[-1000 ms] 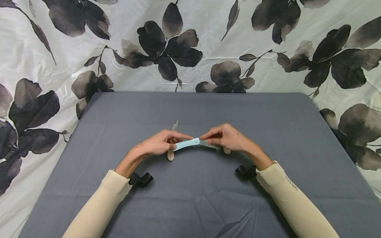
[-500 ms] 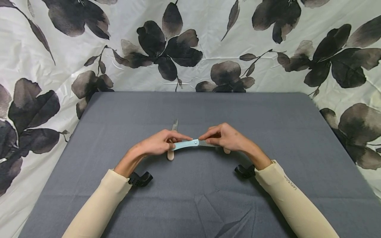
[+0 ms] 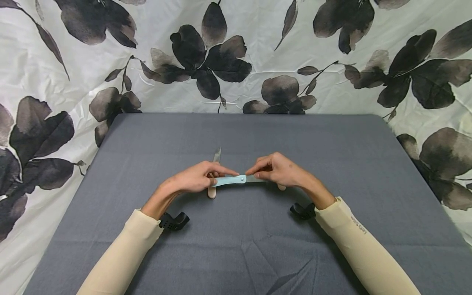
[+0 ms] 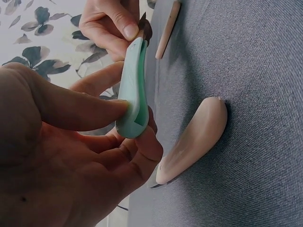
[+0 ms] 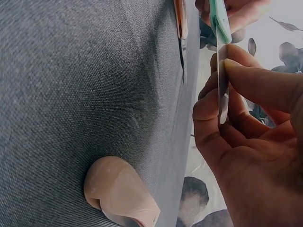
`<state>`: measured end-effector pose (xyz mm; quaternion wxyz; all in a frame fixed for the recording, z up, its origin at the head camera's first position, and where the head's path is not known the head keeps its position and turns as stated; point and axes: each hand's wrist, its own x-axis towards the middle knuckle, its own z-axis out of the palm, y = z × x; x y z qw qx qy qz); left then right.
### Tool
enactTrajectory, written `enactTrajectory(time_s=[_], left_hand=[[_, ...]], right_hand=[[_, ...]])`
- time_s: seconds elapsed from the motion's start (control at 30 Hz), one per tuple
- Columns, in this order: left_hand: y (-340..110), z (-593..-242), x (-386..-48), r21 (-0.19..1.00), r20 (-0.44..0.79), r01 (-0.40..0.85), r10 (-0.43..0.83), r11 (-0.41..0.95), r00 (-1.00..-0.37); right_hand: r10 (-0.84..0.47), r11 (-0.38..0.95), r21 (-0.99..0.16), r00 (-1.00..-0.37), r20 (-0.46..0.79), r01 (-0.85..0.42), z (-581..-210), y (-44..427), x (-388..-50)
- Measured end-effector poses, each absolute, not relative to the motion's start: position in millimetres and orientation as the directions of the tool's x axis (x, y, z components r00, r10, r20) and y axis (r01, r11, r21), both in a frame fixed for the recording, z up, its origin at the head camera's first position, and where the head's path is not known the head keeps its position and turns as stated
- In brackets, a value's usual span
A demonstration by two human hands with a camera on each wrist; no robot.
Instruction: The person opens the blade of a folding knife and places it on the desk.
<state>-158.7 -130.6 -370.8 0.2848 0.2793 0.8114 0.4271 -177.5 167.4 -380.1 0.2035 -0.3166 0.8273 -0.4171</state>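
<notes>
A folding knife with a light teal handle (image 3: 229, 180) is held above the cloth between both hands, its blade (image 3: 254, 179) swung out from the handle. My left hand (image 3: 193, 177) pinches the handle's end, thumb on one side, as the left wrist view shows of the handle (image 4: 131, 94). With thumb and fingers, my right hand (image 3: 282, 170) pinches the metal blade (image 5: 222, 85). Below the left hand lies a knife with a beige handle (image 3: 212, 192), its blade (image 3: 217, 155) pointing away. Another beige handle (image 3: 282, 187) shows partly under the right hand.
Grey cloth (image 3: 236, 254) covers the table, with creases near the front. A white curtain with dark flowers (image 3: 158, 98) hangs behind and at both sides. A black wrist device (image 3: 175, 221) is on the left wrist, another (image 3: 303, 211) on the right.
The blade and teal handle have come closer to one straight line, the pivot end dropping slightly. My right hand has shifted a little to the left; my left hand has hardly moved.
</notes>
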Motion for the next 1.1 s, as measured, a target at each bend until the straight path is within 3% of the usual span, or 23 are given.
enactTrajectory(time_s=[0.1, 0.23, 0.6, 0.87, 1.1], left_hand=[[-129.1, -372.6, -158.9, 0.859, -0.215, 0.204, 0.692, 0.470, -0.689], [-124.6, -376.6, -158.5, 0.868, -0.187, 0.208, 0.685, 0.451, -0.704], [-110.6, -389.9, -152.8, 0.893, -0.112, 0.186, 0.603, 0.409, -0.790], [-102.2, -395.1, -147.5, 0.937, -0.133, 0.078, 0.555, 0.340, -0.821], [-92.4, -398.5, -140.8, 0.954, -0.097, 0.083, 0.558, 0.289, -0.824]], right_hand=[[-0.682, 0.456, -0.806, -0.730, -0.043, -0.378, -379.8, 169.4, -178.8], [-0.606, 0.480, -0.798, -0.795, -0.002, -0.364, -379.3, 172.4, -181.3], [-0.310, 0.475, -0.868, -0.951, -0.008, -0.147, -388.3, 173.0, -189.5], [-0.142, 0.196, -0.981, -0.989, -0.025, -0.004, -394.7, 161.3, -192.8], [-0.072, -0.033, -0.999, -0.997, -0.030, 0.032, -396.4, 149.1, -194.1]])
